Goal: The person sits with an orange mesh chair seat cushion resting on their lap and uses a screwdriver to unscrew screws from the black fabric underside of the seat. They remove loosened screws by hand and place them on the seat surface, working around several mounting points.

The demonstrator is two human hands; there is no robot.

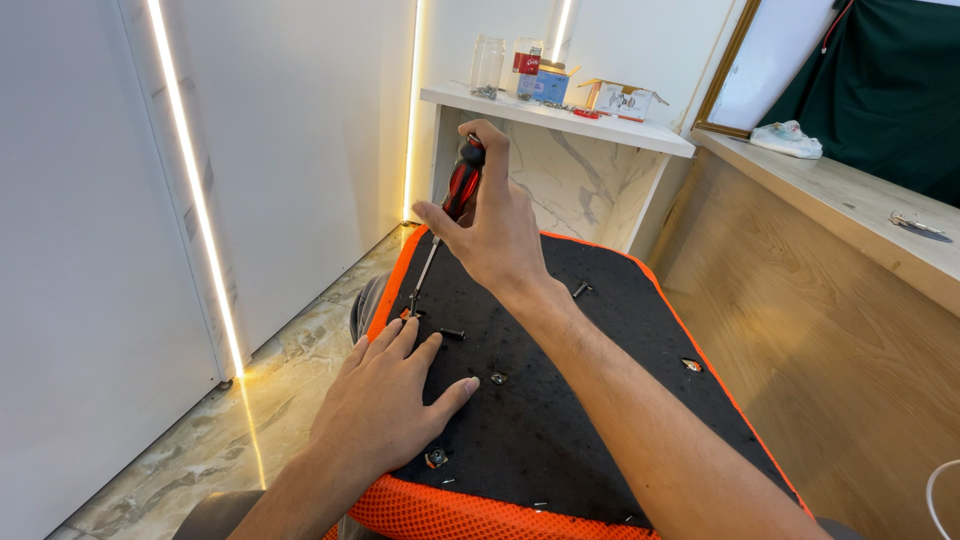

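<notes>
Our right hand clenches the red-and-black screwdriver — shaft slanting down-left, tip at the seat base's left edge, just beyond our left hand, which lies flat, open, holding nothing.

The screwdriver had a red-and-black handle and a thin metal shaft. It stood nearly upright, leaning a little to the right at the top, its tip set down near the left edge of the black seat underside. That panel lay flat, fabric-covered and edged in orange mesh. A loose black bolt lay on it just beside the tip, another bolt farther right.
</notes>
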